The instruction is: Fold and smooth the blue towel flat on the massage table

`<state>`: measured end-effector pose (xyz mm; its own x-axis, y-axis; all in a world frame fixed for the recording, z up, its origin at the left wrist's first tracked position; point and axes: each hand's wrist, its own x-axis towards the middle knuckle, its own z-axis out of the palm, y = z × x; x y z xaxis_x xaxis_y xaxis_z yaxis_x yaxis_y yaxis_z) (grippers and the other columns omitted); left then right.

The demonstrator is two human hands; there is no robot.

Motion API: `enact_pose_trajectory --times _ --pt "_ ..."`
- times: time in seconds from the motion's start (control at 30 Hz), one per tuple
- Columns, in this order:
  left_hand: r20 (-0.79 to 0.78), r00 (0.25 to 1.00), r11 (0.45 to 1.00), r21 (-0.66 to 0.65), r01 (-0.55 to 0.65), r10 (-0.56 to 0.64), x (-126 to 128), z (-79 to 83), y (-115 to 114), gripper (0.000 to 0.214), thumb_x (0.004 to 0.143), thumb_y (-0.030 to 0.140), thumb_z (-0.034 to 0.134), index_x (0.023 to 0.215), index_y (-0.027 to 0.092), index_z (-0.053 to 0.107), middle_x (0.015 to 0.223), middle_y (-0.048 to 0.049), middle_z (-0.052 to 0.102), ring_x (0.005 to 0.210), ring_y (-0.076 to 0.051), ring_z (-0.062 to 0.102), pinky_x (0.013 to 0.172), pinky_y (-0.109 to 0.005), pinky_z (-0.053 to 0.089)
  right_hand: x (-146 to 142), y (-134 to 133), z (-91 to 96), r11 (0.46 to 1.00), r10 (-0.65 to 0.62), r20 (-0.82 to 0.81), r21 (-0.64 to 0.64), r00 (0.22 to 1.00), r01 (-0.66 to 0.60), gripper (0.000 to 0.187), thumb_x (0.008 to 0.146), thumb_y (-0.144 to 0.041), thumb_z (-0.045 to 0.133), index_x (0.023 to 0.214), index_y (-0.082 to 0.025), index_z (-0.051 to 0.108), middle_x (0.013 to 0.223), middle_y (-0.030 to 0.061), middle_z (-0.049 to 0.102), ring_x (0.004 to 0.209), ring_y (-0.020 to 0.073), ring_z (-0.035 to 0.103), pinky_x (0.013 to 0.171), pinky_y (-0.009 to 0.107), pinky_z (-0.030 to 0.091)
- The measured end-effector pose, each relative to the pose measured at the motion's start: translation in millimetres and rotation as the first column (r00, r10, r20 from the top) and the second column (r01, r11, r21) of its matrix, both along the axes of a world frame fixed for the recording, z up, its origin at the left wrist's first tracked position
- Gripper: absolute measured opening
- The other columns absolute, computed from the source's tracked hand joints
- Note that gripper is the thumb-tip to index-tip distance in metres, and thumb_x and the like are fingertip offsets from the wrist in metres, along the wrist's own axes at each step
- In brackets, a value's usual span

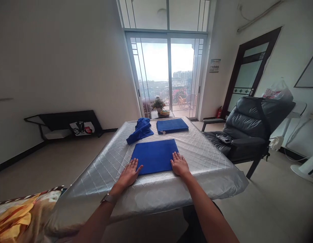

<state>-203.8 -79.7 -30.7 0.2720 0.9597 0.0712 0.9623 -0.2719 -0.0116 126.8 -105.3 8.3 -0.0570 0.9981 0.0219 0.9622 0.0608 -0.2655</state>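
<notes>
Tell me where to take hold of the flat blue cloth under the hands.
Probably by its left and right edges, one hand coming in from each side. The flat blue cloth lies as a smooth rectangle, with no raised fold to pinch from above. The left hand and right hand rest at those edges, near the closer corners.

On the table [209,158], a folded cloth [156,157] is placed toward the near edge, its sides overlain by the left hand [129,172] and the right hand [180,164]. Behind it, a loose cloth [140,131] is set at left, a folded pile [172,125] at right. The table is flanked at right by an armchair [247,116].
</notes>
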Motion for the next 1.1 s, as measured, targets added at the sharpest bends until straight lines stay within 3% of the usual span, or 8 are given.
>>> enact_pose_trajectory --times 0.23,1.1 --pt "0.090 0.996 0.997 0.069 -0.034 0.027 7 -3.3 -3 0.077 0.105 0.060 0.021 0.159 0.007 0.032 0.165 -0.0202 0.026 0.154 -0.031 0.023 0.124 -0.050 0.026 -1 -1 4.1 1.000 -0.004 0.040 -0.026 0.999 0.005 0.066 0.106 -0.042 0.021 0.163 -0.010 0.023 0.170 0.0052 0.017 0.157 0.0188 0.013 0.127 0.039 0.009" --pt "0.193 0.980 0.998 0.033 -0.050 0.043 11 9.8 -11 0.082 0.104 0.063 0.017 0.159 0.003 0.030 0.166 -0.0210 0.026 0.155 -0.031 0.023 0.125 -0.049 0.022 1 4 3.0 0.999 0.005 0.096 -0.050 0.995 0.000 0.065 0.107 -0.043 0.019 0.164 -0.012 0.022 0.171 0.0077 0.016 0.157 0.0183 0.013 0.126 0.038 0.010"
